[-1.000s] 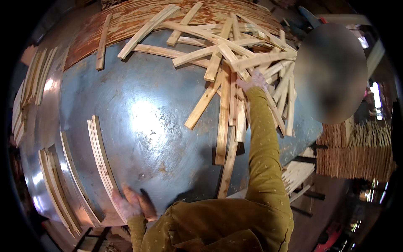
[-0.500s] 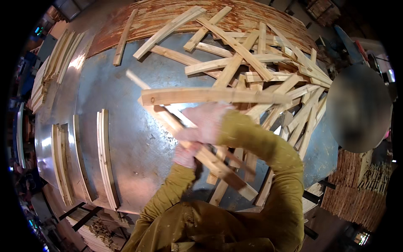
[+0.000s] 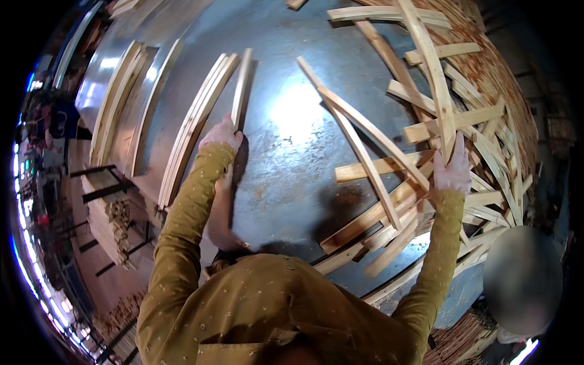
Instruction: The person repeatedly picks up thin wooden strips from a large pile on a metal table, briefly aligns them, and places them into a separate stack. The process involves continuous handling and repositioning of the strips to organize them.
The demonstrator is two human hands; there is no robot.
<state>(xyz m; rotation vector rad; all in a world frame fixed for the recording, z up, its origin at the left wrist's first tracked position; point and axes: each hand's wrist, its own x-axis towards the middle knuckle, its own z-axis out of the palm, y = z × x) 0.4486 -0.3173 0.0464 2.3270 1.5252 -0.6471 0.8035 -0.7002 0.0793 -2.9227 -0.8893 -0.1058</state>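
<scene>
My left hand (image 3: 222, 134) is closed round a narrow wooden strip (image 3: 243, 79) on the left part of the metal-topped table. This strip lies just right of a bundle of strips (image 3: 201, 109) standing side by side, with a small gap between. At the right, my right hand (image 3: 453, 169) grips the near end of a long wooden strip (image 3: 431, 67), which stretches away from me over a loose pile of strips (image 3: 486, 143). Part of its grip is hidden behind the fingers. Two crossed strips (image 3: 359, 131) rest on the table between my hands.
Further left on the metal table (image 3: 277, 182) lie another bundle of strips (image 3: 118, 100) and a single strip (image 3: 155, 103). A worn wooden board (image 3: 480, 61) borders the far right. Stacked lumber (image 3: 109, 219) stands below the table's left edge. A blurred round shape (image 3: 523, 280) covers the lower right.
My hands, together at a strip in the middle before, are now wide apart. The left one has carried a strip to the left bundle; the right one has reached the pile. My view has turned.
</scene>
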